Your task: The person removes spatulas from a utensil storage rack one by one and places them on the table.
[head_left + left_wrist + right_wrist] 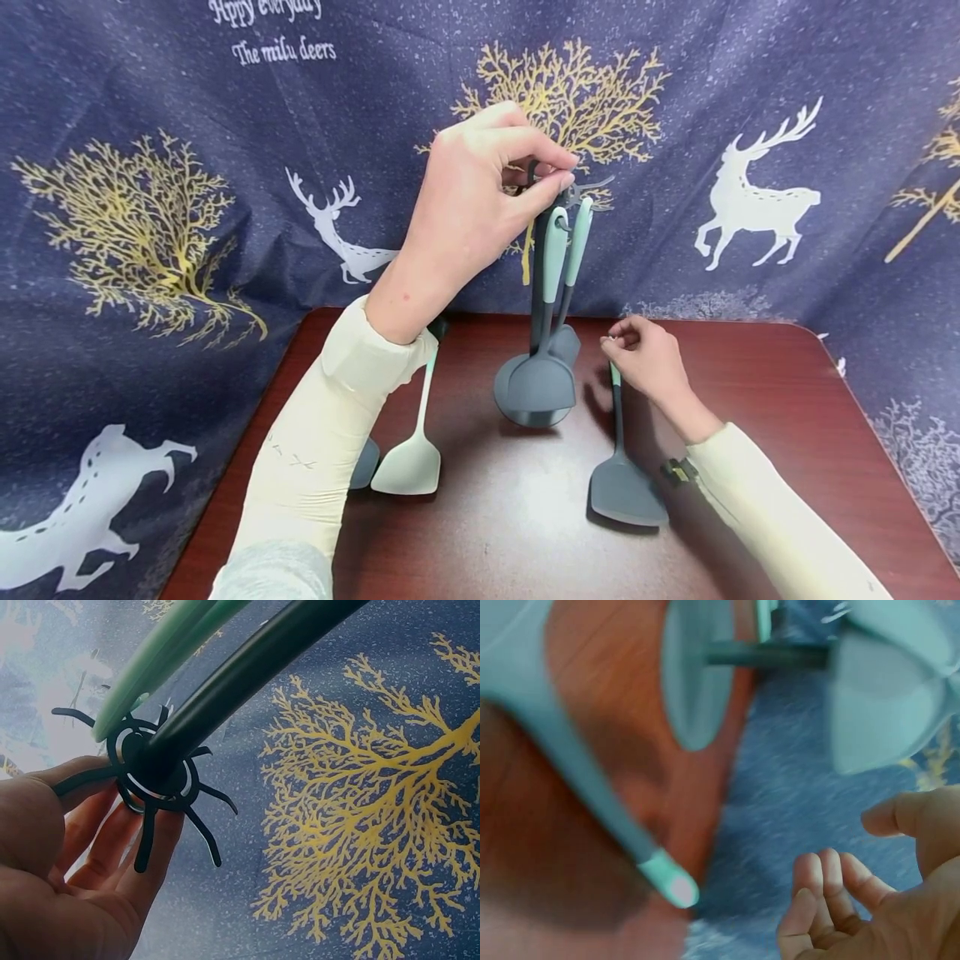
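black rack (161, 771), left hand (476, 196) gripping, right hand (651, 358) empty, spatula (592, 784) gap only right wrist view shows

Head view from above, facing forward and down across the bench (491, 508) to deer-print cloth (660, 242), left wrist view close on the utensil rack (163, 763), right wrist view turned sideways, near a spatula (592, 780), all sharing rack and cloth

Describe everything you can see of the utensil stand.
The utensil stand is dark, with a smooth pole rising from a round base and a ring of thin curved hooks on top; metal or plastic, hard to tell. It stands upright on the reddish table. Two utensils with mint handles hang from it, and the left hand grips its top.
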{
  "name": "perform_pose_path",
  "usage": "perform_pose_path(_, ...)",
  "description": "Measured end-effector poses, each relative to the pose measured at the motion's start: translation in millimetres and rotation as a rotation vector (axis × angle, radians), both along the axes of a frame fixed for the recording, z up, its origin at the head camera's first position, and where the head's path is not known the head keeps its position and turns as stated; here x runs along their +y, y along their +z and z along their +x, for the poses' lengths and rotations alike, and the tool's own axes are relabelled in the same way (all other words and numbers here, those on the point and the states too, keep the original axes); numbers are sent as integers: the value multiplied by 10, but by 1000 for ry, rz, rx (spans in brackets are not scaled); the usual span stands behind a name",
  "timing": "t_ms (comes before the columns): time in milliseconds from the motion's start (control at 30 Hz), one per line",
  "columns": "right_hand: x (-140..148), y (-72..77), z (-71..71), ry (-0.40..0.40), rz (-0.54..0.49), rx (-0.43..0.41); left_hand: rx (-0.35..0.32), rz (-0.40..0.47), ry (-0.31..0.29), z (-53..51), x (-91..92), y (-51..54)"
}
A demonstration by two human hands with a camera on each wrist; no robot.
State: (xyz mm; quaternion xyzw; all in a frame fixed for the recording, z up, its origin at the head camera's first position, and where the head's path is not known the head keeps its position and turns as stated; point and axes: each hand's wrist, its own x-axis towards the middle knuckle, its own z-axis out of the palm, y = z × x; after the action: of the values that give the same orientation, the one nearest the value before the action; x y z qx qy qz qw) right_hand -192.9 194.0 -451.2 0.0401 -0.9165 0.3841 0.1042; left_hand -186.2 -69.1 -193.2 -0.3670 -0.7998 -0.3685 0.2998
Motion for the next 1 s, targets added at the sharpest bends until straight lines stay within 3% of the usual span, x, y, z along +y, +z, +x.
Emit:
perform_pose_path(133, -123, 202, 78, 33, -58, 23, 18, -21, 29, 4, 1, -3)
perform_pose_path(500, -345, 722, 255, 111, -196, 190, 39, -38, 55, 16, 11, 2)
perform_pose_path(1000, -520, 1079, 362, 186, -310, 242, 49, -45, 62, 15, 25, -10)
